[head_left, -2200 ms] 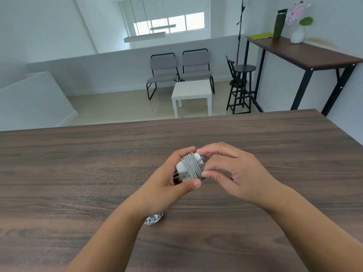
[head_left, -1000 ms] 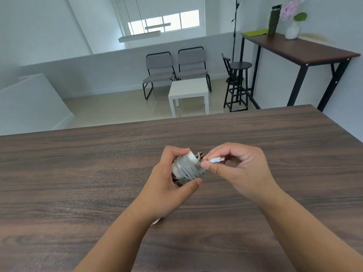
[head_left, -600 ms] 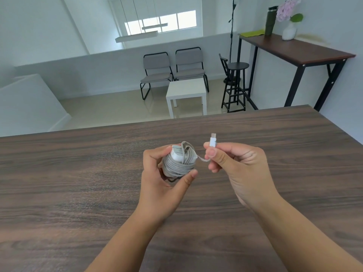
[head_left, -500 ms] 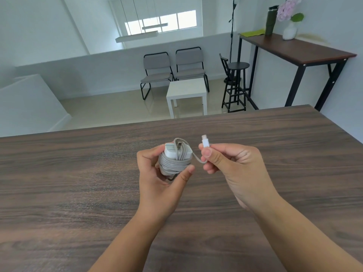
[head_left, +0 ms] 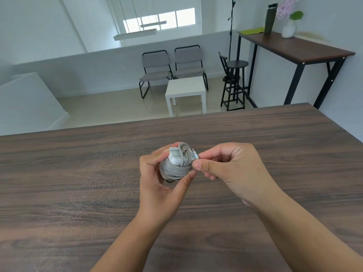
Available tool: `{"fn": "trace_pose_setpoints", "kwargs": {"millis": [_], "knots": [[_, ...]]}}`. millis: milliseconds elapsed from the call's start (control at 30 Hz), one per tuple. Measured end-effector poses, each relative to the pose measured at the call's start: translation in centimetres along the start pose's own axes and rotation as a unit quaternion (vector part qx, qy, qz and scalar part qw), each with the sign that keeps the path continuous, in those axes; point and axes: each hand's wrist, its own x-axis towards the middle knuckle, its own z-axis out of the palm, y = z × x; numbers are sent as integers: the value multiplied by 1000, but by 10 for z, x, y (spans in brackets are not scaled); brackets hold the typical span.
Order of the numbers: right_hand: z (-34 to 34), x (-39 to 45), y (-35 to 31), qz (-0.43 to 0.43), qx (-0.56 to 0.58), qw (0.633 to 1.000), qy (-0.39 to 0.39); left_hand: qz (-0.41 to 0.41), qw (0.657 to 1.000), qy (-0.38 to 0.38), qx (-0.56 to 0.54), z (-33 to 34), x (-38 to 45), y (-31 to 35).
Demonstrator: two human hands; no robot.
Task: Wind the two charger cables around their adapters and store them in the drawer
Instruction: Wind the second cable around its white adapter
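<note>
- Head view: above a dark wood-grain surface (head_left: 78, 173), the left hand (head_left: 163, 185) holds a white adapter (head_left: 174, 155), its grip clamped round the grey cable (head_left: 174, 169) wound about it.
- The right hand (head_left: 233, 169) pinches the cable's plug end (head_left: 195, 155), thumb and forefinger together, against the bundle's right side.

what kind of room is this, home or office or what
Probably an office lounge or waiting area, though a sparse home is possible. Beyond the dark wood table stand two matching grey chairs by a white side table, plus a high counter with a stool.
</note>
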Motion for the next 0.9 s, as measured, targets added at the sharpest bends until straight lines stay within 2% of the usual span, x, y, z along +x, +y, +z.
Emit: {"fn": "trace_pose_setpoints", "kwargs": {"millis": [100, 167, 233, 300, 433, 600, 800, 900], "knots": [[-2, -3, -3, -34, -88, 995, 13, -9, 1000, -8, -24, -4, 0, 1], [-2, -6, -5, -81, -172, 981, 28, -33, 998, -11, -42, -6, 1, 3], [0, -9, -6, -125, -211, 969, 34, -52, 997, -18, -51, -9, 3, 3], [2, -11, -5, -142, -199, 969, 27, -61, 996, -28, -50, -12, 6, 0], [4, -12, -1, -122, -139, 983, 6, -61, 997, -42, -29, -12, 5, 0], [5, -13, 1, -184, -125, 975, 21, -43, 999, -20, 9, -8, 6, 5], [2, -8, 4, -231, -26, 972, 32, 68, 994, -39, 70, -3, 10, 10], [4, -7, 7, -228, -36, 973, 25, 134, 981, -39, 136, 0, 12, 11]]}}
